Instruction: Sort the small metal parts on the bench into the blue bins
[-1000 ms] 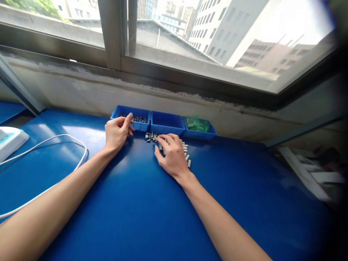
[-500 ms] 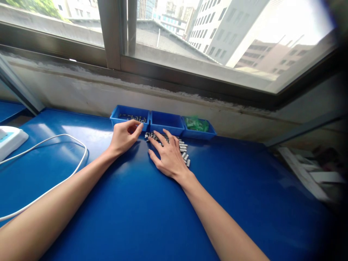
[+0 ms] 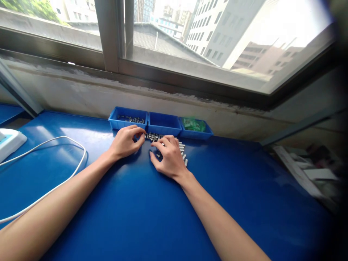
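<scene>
My left hand (image 3: 126, 142) is at the left end of a small pile of metal screws (image 3: 153, 136), thumb and forefinger brought together in a pinch. Whatever may be between those fingertips is too small to make out. Over the right part of the pile hovers my right hand (image 3: 170, 157), its fingers bent and the thumb held apart. A loose small metal piece (image 3: 158, 156) shows in the gap between thumb and fingers. Several silvery metal bars (image 3: 182, 146) stick out past the right hand, which partly hides them.
Three joined blue bins stand along the wall: the left bin (image 3: 115, 123) has screws, the middle bin (image 3: 164, 128) looks bare inside, the right bin (image 3: 197, 136) holds green plastic packets (image 3: 193, 125). A white cable (image 3: 84, 152) and a power strip (image 3: 12, 143) lie left on the blue table (image 3: 130, 217).
My left hand has come down from the left bin's front edge to the screw pile. My right hand's fingers have drawn in and bent, uncovering more screws.
</scene>
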### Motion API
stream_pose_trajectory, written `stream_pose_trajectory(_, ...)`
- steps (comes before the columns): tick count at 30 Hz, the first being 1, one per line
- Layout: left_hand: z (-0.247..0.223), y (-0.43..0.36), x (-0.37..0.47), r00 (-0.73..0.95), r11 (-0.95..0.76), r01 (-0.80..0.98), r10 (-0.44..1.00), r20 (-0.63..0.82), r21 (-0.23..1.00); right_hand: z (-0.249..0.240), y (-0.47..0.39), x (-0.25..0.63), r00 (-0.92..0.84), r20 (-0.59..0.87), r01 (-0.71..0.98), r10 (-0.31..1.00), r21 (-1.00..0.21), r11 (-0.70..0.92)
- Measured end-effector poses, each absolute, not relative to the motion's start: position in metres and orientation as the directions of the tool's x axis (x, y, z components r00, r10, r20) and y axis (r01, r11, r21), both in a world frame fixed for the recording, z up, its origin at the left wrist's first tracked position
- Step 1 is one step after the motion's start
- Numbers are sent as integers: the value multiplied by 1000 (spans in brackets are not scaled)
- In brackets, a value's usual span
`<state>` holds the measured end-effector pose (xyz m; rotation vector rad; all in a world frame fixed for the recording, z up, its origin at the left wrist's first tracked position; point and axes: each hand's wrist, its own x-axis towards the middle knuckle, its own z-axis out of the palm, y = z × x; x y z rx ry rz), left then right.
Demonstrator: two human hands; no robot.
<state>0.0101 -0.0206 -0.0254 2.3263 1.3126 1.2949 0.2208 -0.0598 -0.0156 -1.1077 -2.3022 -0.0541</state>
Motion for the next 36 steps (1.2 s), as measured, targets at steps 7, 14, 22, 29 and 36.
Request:
stream_pose_trajectory(7,-24,-21,10,274,-613,613,757,593,499,-2,-65,239,-639,433,637,636,-165,753)
stream_pose_trajectory(14,-24,-22,10,286,-620,620,749,598,480,-8,-61,240,-595,487,609,640,-246,754)
stream_pose_trajectory(22,-26,-25,11,382,-684,616,693,612,391,-11,-65,226,-115,546,486,830,-697,526)
stream_pose_trajectory(29,-24,-29,14,478,-758,604,592,649,247,-18,-62,229,-80,517,436,852,-751,496)
stream_pose_trajectory(36,-26,-28,16,602,-810,586,466,648,37,-17,-64,224,-178,586,506,790,-635,584)
